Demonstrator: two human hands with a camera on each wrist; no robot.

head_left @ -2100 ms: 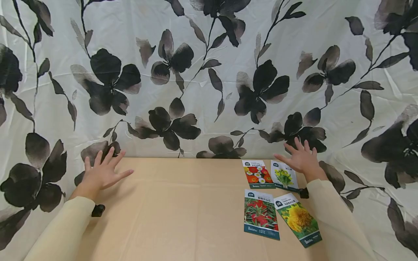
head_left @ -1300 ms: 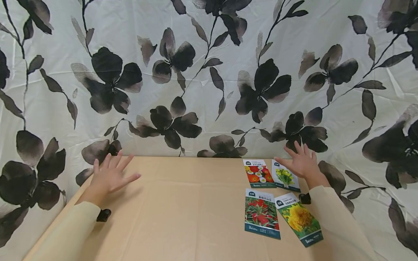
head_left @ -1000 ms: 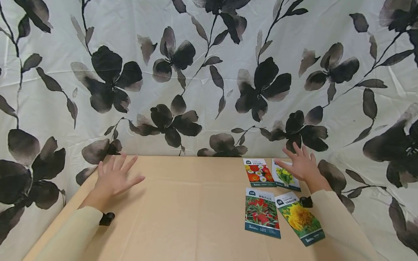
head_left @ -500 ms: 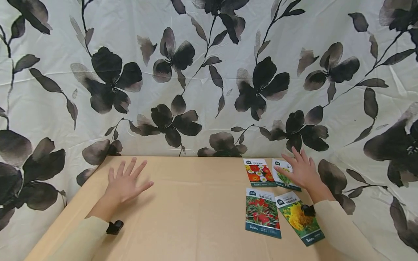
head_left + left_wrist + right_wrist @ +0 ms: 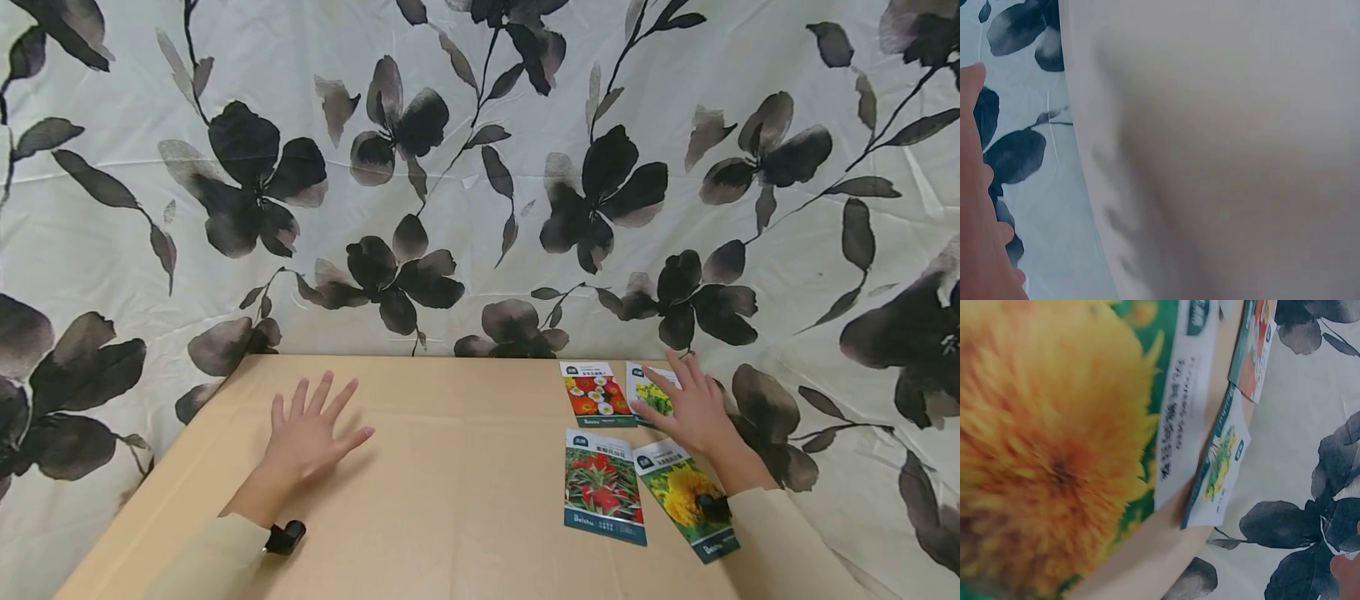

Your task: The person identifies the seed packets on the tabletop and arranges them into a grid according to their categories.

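In the head view my left hand [image 5: 311,437] is over the left part of the table, its fingers spread and holding nothing. My right hand [image 5: 703,421] hovers at the back right with straight fingers, partly covering a seed packet with small yellow flowers [image 5: 649,393]. Left of that lies a seed packet with red and white flowers [image 5: 597,393]. Nearer are a seed packet with spiky red flowers [image 5: 602,483] and a tilted one with a big yellow flower [image 5: 678,492], partly under the right wrist. That yellow-flower packet [image 5: 1054,462] fills much of the right wrist view.
The packets lie on a light tan table [image 5: 450,500]. A white cloth with dark printed flowers [image 5: 465,200] hangs behind its back edge and shows on both sides. Small black devices, on the left wrist [image 5: 285,537] and the right wrist [image 5: 712,508], stick out inward.
My left hand has moved right and nearer, from the table's left edge inward. My right hand has shifted slightly nearer over the packets. The packets stay in place.
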